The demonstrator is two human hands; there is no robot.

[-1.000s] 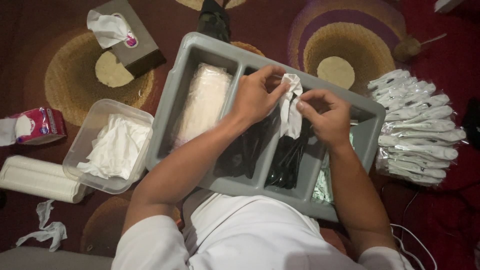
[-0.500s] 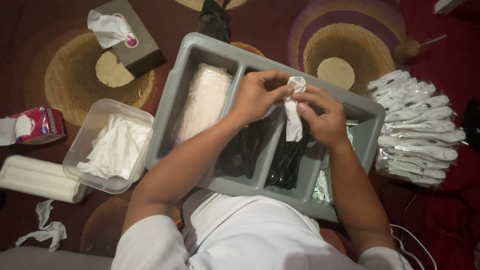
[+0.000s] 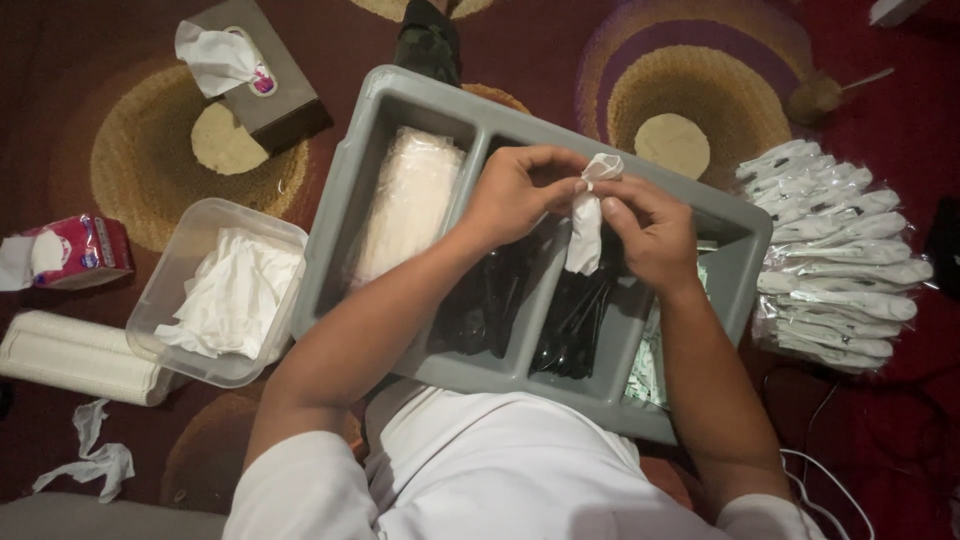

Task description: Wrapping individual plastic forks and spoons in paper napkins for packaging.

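both hands are raised over the middle of the grey tray, which has 4 compartments side by side. the left hand is closed, thumb and fingertips pinching the top of a white napkin. the right hand is closed too, fingers wrapped round the same napkin from the other side. the napkin is rolled into a narrow tube, upright, its top end bunched between the 2 hands, its lower end hanging free above the tray. cannot tell what, if anything, is rolled inside.

in the tray: compartment 1, at the left end, holds a stack of white napkins in clear wrap. compartments 2 and 3, under the hands, hold black plastic cutlery. compartment 4, at the right end, holds small pale sachets, partly hidden by the right forearm.

left of the tray, just beside it: a clear plastic tub with loose white napkins in it. further left of the tray: a long white roll and a pink packet. above the tray's left end: a tissue box with 1 tissue sticking up. right of the tray, close to its end wall: a pile of finished white wrapped bundles. everything lies on a dark red patterned rug.
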